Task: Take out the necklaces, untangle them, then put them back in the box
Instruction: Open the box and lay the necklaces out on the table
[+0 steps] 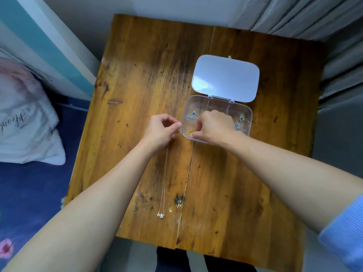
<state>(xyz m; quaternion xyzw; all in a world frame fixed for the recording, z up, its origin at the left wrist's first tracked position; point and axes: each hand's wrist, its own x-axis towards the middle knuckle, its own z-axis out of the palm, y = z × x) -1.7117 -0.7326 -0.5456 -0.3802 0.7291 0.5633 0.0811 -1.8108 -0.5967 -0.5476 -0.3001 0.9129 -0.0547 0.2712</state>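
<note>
A clear plastic box point(247, 114) with several compartments lies open on the wooden table point(137, 75), its lid point(225, 78) flat behind it. My right hand point(214, 127) reaches into the front left compartment, fingertips pinched on a bunched gold necklace point(191, 132). My left hand point(163, 129) is just left of the box, its fingers closed on the top end of a thin silver necklace point(164, 179). That chain runs down the table toward me and ends in a small pendant point(160, 215). Silver jewellery point(192, 114) lies in the back left compartment, and more silver pieces point(240, 121) lie at the right.
A bed with a blue floral sheet point(29, 193) and a white pillow point(23, 118) is close on the left. Grey curtains point(314, 16) hang behind and to the right of the table. My legs point(196, 260) show below the table's near edge.
</note>
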